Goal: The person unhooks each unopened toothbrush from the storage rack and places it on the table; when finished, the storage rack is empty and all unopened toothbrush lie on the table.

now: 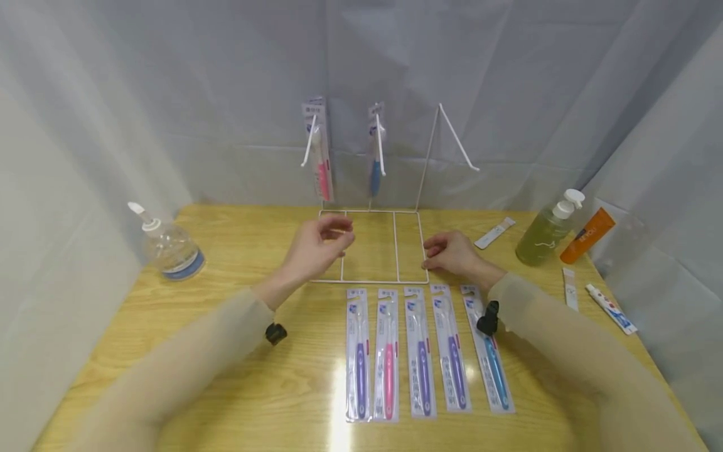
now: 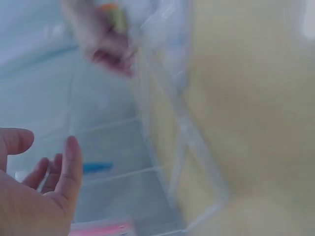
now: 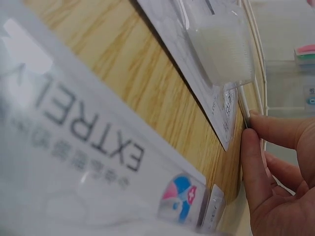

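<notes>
Packaged toothbrushes (image 1: 423, 351) on wooden table (image 1: 237, 389)

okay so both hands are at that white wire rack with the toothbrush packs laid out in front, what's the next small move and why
Probably reach the right hand back to the nearest toothbrush pack in the row and lift it toward the empty hook. The wire rack already carries a pink pack and a blue one on two hooks, the third hook is bare, and the left hand is at the base to steady it.

The left wrist view is smeared with blur; the white wire rack (image 2: 184, 142) shows only as streaks. Close by the right wrist camera, a toothbrush pack (image 3: 88, 162) is cut off and out of focus.
</notes>
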{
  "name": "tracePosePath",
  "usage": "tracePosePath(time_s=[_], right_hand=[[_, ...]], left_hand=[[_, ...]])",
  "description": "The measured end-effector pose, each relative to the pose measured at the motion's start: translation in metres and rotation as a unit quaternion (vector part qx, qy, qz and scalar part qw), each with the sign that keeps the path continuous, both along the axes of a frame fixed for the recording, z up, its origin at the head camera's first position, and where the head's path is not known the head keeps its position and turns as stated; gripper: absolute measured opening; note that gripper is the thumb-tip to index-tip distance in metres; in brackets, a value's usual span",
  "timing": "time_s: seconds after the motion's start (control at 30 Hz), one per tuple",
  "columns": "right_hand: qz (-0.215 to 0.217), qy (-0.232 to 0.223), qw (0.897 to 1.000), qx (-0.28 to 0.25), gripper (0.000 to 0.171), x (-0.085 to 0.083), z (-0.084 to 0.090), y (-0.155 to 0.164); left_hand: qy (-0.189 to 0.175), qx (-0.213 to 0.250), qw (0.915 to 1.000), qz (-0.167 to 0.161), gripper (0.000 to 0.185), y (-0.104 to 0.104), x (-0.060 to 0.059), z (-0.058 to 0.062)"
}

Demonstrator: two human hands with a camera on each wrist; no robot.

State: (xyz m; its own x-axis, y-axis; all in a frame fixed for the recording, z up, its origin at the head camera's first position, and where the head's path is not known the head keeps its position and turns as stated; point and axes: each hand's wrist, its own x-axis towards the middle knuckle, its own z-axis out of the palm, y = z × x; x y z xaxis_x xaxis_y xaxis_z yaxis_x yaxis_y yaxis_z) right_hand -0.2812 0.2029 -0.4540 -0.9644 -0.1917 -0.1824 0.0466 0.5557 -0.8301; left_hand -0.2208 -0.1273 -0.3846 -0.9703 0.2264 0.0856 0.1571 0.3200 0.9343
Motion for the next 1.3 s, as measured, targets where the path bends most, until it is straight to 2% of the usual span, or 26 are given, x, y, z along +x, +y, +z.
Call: tracePosePath(time_s=[0.13, 0.27, 0.37, 0.57, 0.73, 0.87, 1.0, 1.13, 1.3], right_hand=[[-0.001, -0.003, 1.000, 0.000, 0.050, 0.001, 0.001, 0.001], [-0.003, 0.001, 1.000, 0.004, 0.050, 0.000, 0.000, 0.001], [-0.004, 0.007, 1.000, 0.006, 0.049, -0.001, -0.002, 0.000], [-0.003, 0.010, 1.000, 0.004, 0.049, -0.001, -0.006, -0.004], [0.001, 0.013, 1.000, 0.005, 0.050, 0.000, -0.007, -0.006], [0.002, 0.010, 1.000, 0.005, 0.050, 0.000, -0.006, -0.007], [0.001, 0.008, 1.000, 0.008, 0.050, -0.001, -0.005, -0.006], [0.002, 0.007, 1.000, 0.007, 0.050, -0.003, -0.005, -0.005], [0.003, 0.009, 1.000, 0.004, 0.051, -0.004, -0.004, -0.003]], left_hand=[[0.070, 0.028, 0.9960, 0.049, 0.041, 0.016, -0.041, 0.020], [0.099, 0.082, 0.9879, 0.087, 0.050, 0.034, -0.077, 0.036], [0.084, 0.104, 0.9856, 0.104, 0.056, 0.045, -0.095, 0.044], [0.041, 0.073, 0.9873, 0.135, 0.063, 0.053, -0.115, 0.047], [0.050, 0.061, 0.9861, 0.146, 0.053, 0.058, -0.126, 0.043], [0.063, 0.040, 0.9840, 0.162, 0.040, 0.061, -0.128, 0.043], [0.071, 0.045, 0.9820, 0.169, 0.032, 0.066, -0.127, 0.045], [0.082, 0.066, 0.9845, 0.140, 0.029, 0.074, -0.123, 0.048], [0.089, 0.065, 0.9902, 0.085, 0.028, 0.083, -0.113, 0.052]])
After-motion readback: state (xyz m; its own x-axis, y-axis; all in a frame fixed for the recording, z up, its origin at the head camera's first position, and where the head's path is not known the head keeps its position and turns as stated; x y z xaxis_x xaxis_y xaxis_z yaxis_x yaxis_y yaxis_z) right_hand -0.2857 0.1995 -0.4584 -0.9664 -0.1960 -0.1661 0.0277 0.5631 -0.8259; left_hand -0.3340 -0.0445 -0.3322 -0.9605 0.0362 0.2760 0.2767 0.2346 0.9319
